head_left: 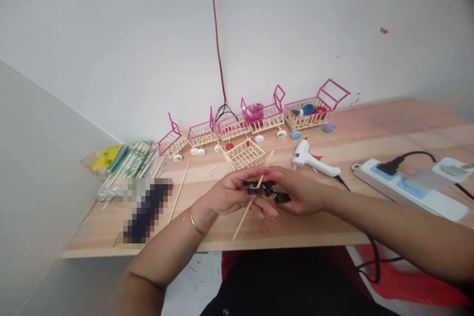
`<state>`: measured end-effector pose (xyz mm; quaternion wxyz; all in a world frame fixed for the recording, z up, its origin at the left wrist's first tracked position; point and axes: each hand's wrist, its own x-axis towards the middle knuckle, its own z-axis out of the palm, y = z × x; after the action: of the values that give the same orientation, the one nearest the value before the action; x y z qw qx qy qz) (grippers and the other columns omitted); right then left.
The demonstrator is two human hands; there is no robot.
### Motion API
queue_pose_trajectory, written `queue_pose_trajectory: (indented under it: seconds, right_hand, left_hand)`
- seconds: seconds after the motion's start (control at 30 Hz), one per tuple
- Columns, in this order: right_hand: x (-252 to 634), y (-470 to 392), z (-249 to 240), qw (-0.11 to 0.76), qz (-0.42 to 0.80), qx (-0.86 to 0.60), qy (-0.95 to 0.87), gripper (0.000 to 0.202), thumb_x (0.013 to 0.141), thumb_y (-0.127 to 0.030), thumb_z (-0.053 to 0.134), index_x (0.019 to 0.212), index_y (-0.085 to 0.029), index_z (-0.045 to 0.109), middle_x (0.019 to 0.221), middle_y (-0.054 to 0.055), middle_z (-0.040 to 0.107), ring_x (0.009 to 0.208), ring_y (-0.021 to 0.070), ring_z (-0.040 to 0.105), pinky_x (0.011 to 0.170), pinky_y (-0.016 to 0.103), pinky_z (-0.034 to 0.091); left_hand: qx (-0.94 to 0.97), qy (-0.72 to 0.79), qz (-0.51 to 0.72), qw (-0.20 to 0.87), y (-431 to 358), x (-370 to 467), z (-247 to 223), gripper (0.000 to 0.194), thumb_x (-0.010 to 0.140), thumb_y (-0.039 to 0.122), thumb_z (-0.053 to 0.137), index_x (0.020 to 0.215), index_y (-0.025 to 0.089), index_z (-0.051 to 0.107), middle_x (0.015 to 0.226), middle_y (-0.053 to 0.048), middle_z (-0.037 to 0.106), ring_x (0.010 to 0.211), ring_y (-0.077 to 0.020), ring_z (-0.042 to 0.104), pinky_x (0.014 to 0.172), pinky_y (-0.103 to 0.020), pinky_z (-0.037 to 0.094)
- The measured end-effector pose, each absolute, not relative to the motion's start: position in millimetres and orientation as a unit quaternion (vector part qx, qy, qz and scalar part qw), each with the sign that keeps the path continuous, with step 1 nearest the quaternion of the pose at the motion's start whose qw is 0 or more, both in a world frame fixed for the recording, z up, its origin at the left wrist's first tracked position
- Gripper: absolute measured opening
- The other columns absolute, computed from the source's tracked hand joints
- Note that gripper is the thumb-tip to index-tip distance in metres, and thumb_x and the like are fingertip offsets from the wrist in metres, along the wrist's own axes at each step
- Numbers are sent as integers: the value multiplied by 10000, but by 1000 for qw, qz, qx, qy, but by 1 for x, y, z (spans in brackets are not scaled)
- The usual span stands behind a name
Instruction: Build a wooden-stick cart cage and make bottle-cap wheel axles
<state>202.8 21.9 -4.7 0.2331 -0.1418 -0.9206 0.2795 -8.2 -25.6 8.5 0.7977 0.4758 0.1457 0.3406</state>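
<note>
Black cutter (264,190) and a pale tan stick (249,206) sit between the left hand (231,195), which has a gold bangle (195,221) at its wrist, and the right hand (301,191). Small natural-wood basket (245,154); carts (259,118) of pale wood with magenta trim, one holding blue, red and green caps (309,109). White glue gun (311,159) with black cord. White power strip (403,185) with light blue panels. Light wood table (370,133), white wall (129,34), red cable (217,34), yellow bag (107,157), green-printed chopstick wrappers (137,160)
</note>
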Motion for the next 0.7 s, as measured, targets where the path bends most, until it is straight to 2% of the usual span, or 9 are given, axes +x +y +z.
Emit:
queue_pose_trajectory:
  seconds: [0.1,0.17,0.3,0.4,0.47,0.57,0.7]
  right_hand:
    - [204,22,-5,226,280,-145,-922,579,685,-99,587,1254,-157,495,1199,142,575,1101,260,548,894,407,467]
    - [205,22,-4,218,277,-155,-923,578,681,-98,580,1249,-153,491,1172,141,585,1077,259,558,874,399,473]
    - [206,21,-1,214,269,-188,-920,637,683,-125,576,1299,-123,415,1106,143,607,1001,253,580,830,386,485]
    - [206,20,4,184,269,-199,-924,600,692,-133,567,1279,-139,443,1085,129,612,964,246,588,808,368,488]
    - [206,21,8,165,279,-186,-927,579,693,-128,564,1264,-156,467,1116,125,598,970,243,587,809,361,486]
    - [208,20,15,167,317,-166,-919,661,687,-105,555,1327,-179,407,1224,121,556,1051,244,568,855,365,470]
    - [210,16,26,139,337,-209,-907,636,712,-118,545,1328,-202,412,1174,91,601,988,222,597,838,345,470]
  left_hand:
    - [473,153,348,795,-25,-7,8,489,810,178,644,1270,284,516,1466,-154,368,830,-232,712,649,-271,580]
    - [475,155,350,792,-24,-8,7,483,801,185,658,1255,282,527,1415,-148,443,793,-226,715,623,-277,581]
    - [493,187,364,767,-20,-10,3,530,754,208,717,1250,255,538,1148,-125,644,722,-217,710,576,-279,569]
    - [511,222,374,742,-18,-12,4,524,744,203,728,1240,228,560,1042,-114,685,683,-195,704,575,-259,560]
    - [525,230,374,729,-18,-14,6,478,762,205,711,1221,234,580,1149,-130,653,675,-178,703,577,-251,562]
    - [548,227,376,712,-17,-22,11,460,778,191,689,1218,275,584,1397,-140,472,679,-153,702,546,-229,558]
    - [559,218,423,679,-13,-39,18,504,761,167,690,1240,266,570,1424,-165,431,580,-107,670,476,-203,530]
